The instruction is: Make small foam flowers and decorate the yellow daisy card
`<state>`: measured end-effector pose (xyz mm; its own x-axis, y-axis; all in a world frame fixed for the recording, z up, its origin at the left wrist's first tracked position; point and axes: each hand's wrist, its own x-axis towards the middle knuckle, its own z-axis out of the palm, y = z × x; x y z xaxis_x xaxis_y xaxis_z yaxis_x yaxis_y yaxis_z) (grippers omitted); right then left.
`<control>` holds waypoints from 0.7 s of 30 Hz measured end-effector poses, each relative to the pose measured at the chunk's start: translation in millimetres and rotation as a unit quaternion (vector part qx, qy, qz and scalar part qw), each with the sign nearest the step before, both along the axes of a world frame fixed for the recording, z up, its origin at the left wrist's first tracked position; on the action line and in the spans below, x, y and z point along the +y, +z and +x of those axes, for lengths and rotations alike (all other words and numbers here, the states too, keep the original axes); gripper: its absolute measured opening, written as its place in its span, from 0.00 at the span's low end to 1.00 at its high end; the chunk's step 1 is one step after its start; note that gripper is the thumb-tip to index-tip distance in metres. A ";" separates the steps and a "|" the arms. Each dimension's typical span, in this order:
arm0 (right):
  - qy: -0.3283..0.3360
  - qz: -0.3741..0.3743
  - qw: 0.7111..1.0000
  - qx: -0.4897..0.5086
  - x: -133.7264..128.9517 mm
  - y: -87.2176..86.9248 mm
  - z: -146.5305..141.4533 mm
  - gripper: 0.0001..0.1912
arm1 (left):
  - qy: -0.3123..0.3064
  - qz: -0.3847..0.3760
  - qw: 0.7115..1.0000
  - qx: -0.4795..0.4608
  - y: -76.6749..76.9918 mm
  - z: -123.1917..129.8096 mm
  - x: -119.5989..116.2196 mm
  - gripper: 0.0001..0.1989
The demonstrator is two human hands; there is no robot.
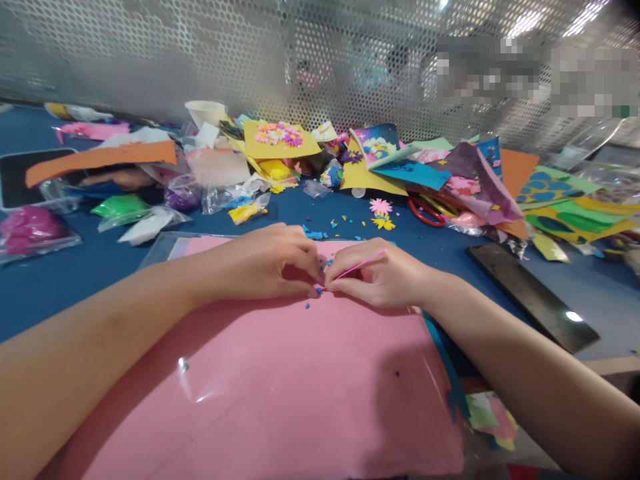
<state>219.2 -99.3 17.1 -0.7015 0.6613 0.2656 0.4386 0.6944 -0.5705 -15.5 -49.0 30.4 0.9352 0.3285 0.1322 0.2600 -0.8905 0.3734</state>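
Over a pink sheet in a clear plastic sleeve (260,380), both hands meet with fingertips almost touching. My left hand (280,267) is closed in a pinch at a small blue piece (319,291), which looks like clay or foam. Between the thumb and fingers of my right hand (377,277) is a thin pink stick or strip (367,262); its tip points down toward the blue piece. A loose blue crumb (307,306) lies just below the fingertips. More blue bits (316,235) are scattered beyond the hands, partly hidden by them.
Pink and yellow paper flowers (383,213) lie behind my right hand. Coloured papers (410,170), bags of clay (33,230) and red-handled scissors (425,212) crowd the back. A dark phone (533,293) rests at right. Perforated metal panel (240,53) rises behind the blue table.
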 end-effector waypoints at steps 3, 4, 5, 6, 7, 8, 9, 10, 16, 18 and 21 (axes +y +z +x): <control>0.005 0.013 1.000 0.000 1.1 0.0 0.4 0.09 | 0.001 -0.003 1.000 0.004 0.6 0.7 -1.2 0.06; 0.007 0.020 1.000 0.003 1.5 -0.1 0.6 0.09 | 0.005 -0.005 1.000 0.006 0.8 0.9 -1.7 0.06; 0.008 0.025 1.000 0.007 1.9 -0.2 0.7 0.09 | 0.010 -0.007 1.000 0.007 1.0 1.1 -2.3 0.06; 0.010 0.029 0.999 0.012 2.1 -0.2 0.8 0.08 | 0.014 -0.009 1.000 0.006 1.1 1.2 -2.7 0.06; 0.012 0.033 0.999 0.015 2.2 -0.2 1.0 0.08 | 0.017 -0.011 1.000 0.005 1.1 1.3 -3.1 0.06; 0.014 0.033 0.999 0.016 2.2 0.0 1.0 0.08 | 0.016 -0.014 1.000 0.002 0.9 1.4 -3.2 0.07; 0.016 0.034 0.999 0.014 2.1 0.2 1.1 0.08 | 0.013 -0.016 1.000 -0.001 0.5 1.4 -3.2 0.06; 0.017 0.033 0.999 0.010 1.9 0.4 1.1 0.08 | 0.009 -0.018 1.000 -0.005 -0.1 1.4 -3.0 0.06; 0.017 0.038 0.999 -0.001 1.0 0.8 0.6 0.07 | -0.006 -0.005 1.000 -0.026 -5.2 0.9 -0.8 0.06; 0.017 0.045 0.999 0.003 0.8 0.2 0.6 0.07 | -0.006 0.001 1.000 -0.030 -6.0 1.0 -0.5 0.05; 0.015 0.058 0.998 0.009 0.6 -1.0 0.7 0.08 | -0.003 0.007 0.999 -0.031 -6.1 1.2 -0.4 0.05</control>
